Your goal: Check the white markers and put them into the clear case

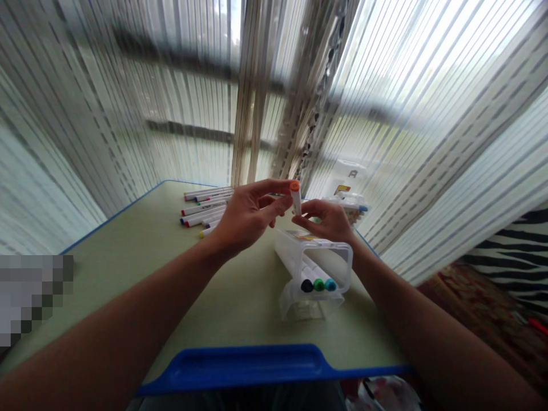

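A white marker with an orange end [295, 197] is held upright above the table between my two hands. My left hand [252, 211] pinches it near its orange top, thumb and index finger closed on it. Lower down, the fingertips of my right hand [327, 220] grip the same marker near its bottom end. Just below my right hand lies a clear plastic case [287, 254], its open mouth towards me and its lid folded down. Inside it rest a black-ended marker [307, 285], a green-ended marker [319, 284] and a blue-ended marker [330, 284].
Several white markers [205, 214] with coloured ends lie beyond my left hand. Another clear package [353, 202] stands at the back right. The pale table [222, 308] has a blue edge with a tray [248, 365] at the front. Striped curtains [192, 103] hang behind it.
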`<state>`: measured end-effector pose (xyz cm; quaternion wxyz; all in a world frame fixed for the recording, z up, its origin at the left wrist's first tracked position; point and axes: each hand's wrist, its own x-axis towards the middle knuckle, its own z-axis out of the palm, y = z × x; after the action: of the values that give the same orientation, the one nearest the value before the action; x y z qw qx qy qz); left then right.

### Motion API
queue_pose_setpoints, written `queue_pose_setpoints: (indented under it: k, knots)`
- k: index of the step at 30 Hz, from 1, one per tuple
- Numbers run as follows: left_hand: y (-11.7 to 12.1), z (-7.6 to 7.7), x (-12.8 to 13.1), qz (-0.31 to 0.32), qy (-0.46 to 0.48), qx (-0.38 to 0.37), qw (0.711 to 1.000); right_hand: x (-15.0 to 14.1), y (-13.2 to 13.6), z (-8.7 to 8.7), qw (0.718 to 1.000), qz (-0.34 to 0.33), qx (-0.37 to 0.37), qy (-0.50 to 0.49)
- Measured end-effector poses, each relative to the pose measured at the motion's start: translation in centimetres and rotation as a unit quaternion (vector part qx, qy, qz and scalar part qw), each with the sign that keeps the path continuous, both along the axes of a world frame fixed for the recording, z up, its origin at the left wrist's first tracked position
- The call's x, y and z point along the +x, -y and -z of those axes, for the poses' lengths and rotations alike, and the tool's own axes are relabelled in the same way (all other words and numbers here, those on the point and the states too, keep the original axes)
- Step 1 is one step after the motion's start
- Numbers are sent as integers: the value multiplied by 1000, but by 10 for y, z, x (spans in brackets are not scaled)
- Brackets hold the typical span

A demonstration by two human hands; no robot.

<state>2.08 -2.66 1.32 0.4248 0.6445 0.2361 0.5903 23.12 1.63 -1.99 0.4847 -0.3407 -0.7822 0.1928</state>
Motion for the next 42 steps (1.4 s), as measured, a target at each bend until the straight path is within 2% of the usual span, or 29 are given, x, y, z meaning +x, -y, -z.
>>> queue_pose_setpoints:
  k: [6, 11, 19, 24, 29, 35, 42]
  knots:
    - [2, 1, 1, 22, -15, 7, 1000, 2, -2, 2, 1000, 14, 7, -1]
    - [4, 0, 1, 13, -25, 13, 1000, 3, 0, 0, 998, 42, 46, 19]
    - [-5, 1, -6, -76, -48, 50, 995, 6, 4, -10, 991, 114, 61, 31]
    - [-17, 7, -19, -160, -125, 72, 976, 7, 6, -18, 993, 109, 51, -14]
    - [-23, 12, -26, -219, -226, 122, 941, 3, 10, -27, 992, 57, -18, -115]
    - [-20, 16, -20, -182, -309, 199, 912, -2, 19, -36, 981, -20, -71, -178]
    - [-19, 20, -17, -206, -339, 216, 892, -6, 27, -44, 958, -123, -140, -218]
